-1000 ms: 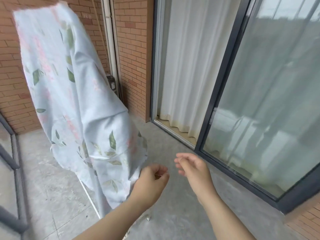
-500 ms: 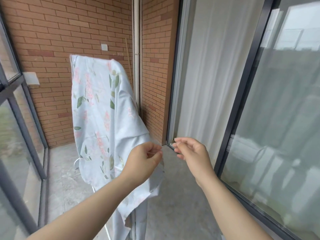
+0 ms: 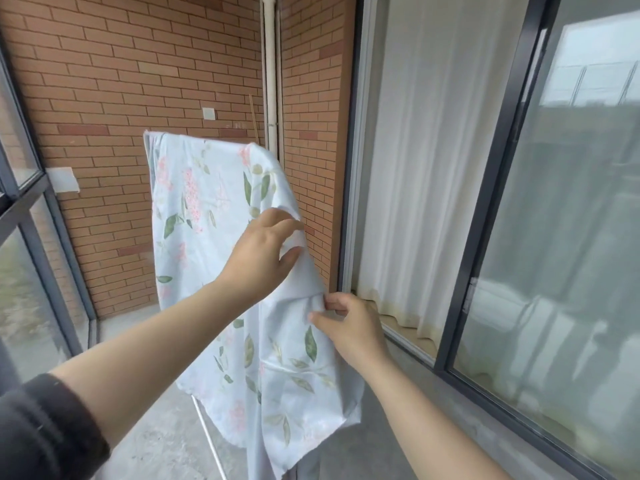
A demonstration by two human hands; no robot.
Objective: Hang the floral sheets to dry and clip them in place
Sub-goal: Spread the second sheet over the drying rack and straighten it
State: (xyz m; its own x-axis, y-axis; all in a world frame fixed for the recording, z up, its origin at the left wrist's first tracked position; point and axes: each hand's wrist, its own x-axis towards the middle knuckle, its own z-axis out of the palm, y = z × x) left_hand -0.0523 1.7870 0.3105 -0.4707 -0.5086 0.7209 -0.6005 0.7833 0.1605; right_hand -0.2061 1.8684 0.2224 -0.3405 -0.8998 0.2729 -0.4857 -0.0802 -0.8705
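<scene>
A pale blue floral sheet (image 3: pixel 207 216) with pink blossoms and green leaves hangs draped over a drying rack, whose white leg (image 3: pixel 207 434) shows below the cloth. My left hand (image 3: pixel 263 251) is raised against the sheet's right edge, fingers pinching a fold of fabric. Lower down, my right hand (image 3: pixel 349 323) grips the same edge between thumb and fingers. The rack's top bar is hidden under the sheet. No clip is visible.
A brick wall (image 3: pixel 138 81) with a white pipe (image 3: pixel 270 81) stands behind the rack. Glass sliding doors (image 3: pixel 571 237) and a white curtain (image 3: pixel 433 168) run along the right. Window frames (image 3: pixel 31 209) line the left. The floor is grey concrete (image 3: pixel 166 438).
The view has lifted from the floor towards the rack's top. Both hands rose along the sheet's right edge; my right hand, earlier free beside the cloth, now grips it.
</scene>
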